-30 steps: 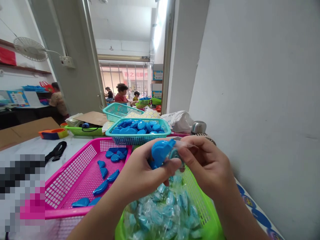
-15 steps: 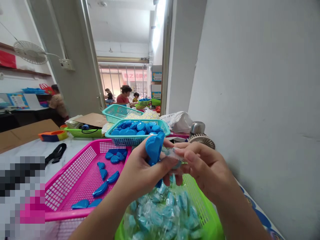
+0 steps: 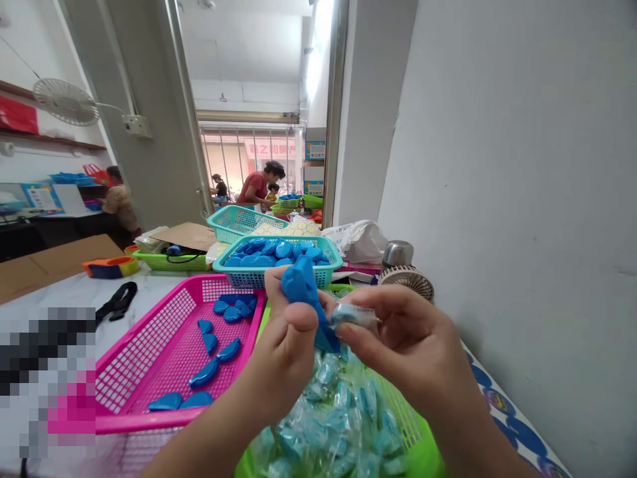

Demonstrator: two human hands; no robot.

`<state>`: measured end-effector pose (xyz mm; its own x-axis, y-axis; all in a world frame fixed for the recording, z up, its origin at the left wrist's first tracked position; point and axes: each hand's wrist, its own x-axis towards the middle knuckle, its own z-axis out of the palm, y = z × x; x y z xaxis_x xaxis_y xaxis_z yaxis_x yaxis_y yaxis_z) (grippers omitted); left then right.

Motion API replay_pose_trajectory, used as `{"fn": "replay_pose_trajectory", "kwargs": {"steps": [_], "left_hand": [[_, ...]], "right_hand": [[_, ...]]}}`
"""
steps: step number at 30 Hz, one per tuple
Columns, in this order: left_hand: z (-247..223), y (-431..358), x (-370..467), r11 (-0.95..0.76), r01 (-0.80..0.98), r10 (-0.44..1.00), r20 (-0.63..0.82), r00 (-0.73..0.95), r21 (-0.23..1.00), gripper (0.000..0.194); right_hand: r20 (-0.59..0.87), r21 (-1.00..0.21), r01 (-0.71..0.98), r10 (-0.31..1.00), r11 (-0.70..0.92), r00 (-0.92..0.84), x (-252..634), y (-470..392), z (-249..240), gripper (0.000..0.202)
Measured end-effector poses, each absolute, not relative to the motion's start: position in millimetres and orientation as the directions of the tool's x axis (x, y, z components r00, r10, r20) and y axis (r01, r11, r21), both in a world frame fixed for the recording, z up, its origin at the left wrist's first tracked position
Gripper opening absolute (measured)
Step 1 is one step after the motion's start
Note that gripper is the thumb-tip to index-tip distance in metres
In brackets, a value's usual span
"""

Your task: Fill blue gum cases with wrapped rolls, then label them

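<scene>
In my left hand [image 3: 286, 338] is a blue plastic case [image 3: 306, 292], its two halves apart, with the fingers behind it and the thumb raised. My right hand [image 3: 408, 332] pinches a small light-blue piece in a clear wrapper [image 3: 352, 317] between thumb and fingers, close against the right side of the case. Below both hands, a green basket [image 3: 413, 425] holds many light-blue pieces in clear bags [image 3: 333, 425]. To the left, a pink basket [image 3: 144, 421] contains several blue half-round plastic pieces [image 3: 204, 373].
A turquoise basket [image 3: 328, 262] of blue pieces stands behind the hands, another turquoise basket [image 3: 219, 226] beyond it. At right are a small fan [image 3: 408, 282], a metal container [image 3: 397, 253] and a white wall [image 3: 517, 166]. Tape rolls [image 3: 112, 267] lie far left. People sit farther back.
My left hand has turned the blue case and lifted its thumb. My right hand has drawn the wrapped piece out of the left fingers to the case's right side. A person behind leans forward.
</scene>
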<state>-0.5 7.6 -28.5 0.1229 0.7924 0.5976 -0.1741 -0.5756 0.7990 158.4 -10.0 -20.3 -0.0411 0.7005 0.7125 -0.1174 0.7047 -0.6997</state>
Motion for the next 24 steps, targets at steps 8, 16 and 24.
{"fn": "replay_pose_trajectory", "kwargs": {"steps": [8, 16, 24], "left_hand": [[-21, -5, -5, -0.600, -0.138, 0.779, 0.615, 0.119, 0.788, 0.053], [-21, -7, -8, -0.586, -0.168, 0.778, 0.608, 0.157, 0.793, 0.050], [-24, -7, -7, -0.631, -0.130, 0.764, 0.642, 0.065, 0.765, 0.051]], "right_hand": [[0.755, -0.654, 0.032, 0.655, 0.756, -0.025, 153, -13, -21, 0.021], [0.840, -0.537, 0.067, 0.540, 0.841, -0.052, 151, -7, -18, 0.024], [0.797, -0.516, 0.227, 0.560, 0.826, -0.227, 162, -10, -21, 0.033]]}}
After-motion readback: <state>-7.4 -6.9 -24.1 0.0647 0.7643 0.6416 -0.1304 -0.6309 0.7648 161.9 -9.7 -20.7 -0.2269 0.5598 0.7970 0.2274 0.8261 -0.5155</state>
